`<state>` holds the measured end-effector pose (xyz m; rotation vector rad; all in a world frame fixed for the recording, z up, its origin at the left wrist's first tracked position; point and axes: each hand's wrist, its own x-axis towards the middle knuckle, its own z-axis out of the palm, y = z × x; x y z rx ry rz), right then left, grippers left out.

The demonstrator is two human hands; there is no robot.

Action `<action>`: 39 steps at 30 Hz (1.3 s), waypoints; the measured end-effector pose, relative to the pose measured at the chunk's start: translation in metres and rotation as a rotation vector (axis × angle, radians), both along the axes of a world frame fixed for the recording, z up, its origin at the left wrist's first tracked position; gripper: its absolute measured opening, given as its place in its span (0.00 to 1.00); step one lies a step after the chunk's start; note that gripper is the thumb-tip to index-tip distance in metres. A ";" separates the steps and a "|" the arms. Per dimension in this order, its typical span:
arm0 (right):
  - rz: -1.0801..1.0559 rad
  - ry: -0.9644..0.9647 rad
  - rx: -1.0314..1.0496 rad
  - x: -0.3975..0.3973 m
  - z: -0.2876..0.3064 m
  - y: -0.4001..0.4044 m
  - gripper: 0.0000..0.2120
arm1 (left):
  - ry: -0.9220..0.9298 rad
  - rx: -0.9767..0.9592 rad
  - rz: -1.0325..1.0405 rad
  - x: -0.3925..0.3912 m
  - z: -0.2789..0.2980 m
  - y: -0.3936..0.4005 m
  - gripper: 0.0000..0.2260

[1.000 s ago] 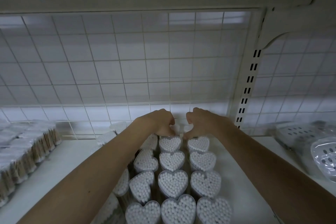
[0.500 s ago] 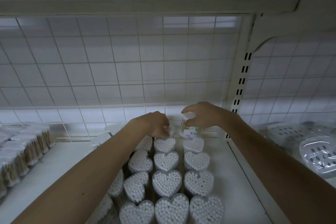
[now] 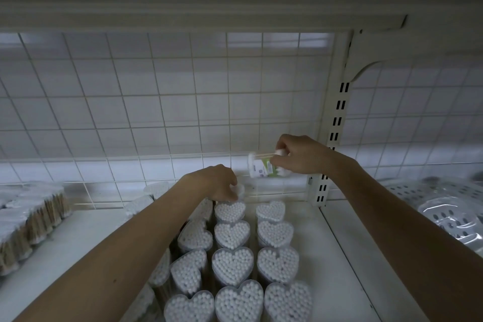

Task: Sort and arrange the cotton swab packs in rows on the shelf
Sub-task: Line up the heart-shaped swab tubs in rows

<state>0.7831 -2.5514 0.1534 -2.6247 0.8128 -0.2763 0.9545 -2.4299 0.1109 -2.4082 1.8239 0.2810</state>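
The right hand [image 3: 300,157] grips a lifted swab pack [image 3: 264,168]; the left hand [image 3: 222,185] pinches another pack [image 3: 239,191]. The lifted pack should be set upright at the far row end.

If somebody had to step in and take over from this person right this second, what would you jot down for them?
Right hand: holds one cotton swab pack on its side in the air, above the back of the shelf.
Left hand: fingers curled on a pack at the back of the middle row.
Done: heart-shaped packs stand upright in rows, middle and right rows tidy.
Left: place the lifted pack, straighten the tilted left row.
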 end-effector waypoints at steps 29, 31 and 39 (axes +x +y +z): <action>0.123 -0.097 -0.019 0.011 -0.028 0.005 0.24 | -0.028 -0.017 -0.044 -0.003 0.001 0.005 0.24; 0.096 -0.104 0.000 0.011 -0.032 0.004 0.24 | -0.031 -0.015 -0.046 -0.003 0.001 0.004 0.23; 0.104 -0.111 0.016 0.015 -0.040 -0.002 0.25 | -0.020 -0.017 -0.054 -0.003 -0.001 0.003 0.24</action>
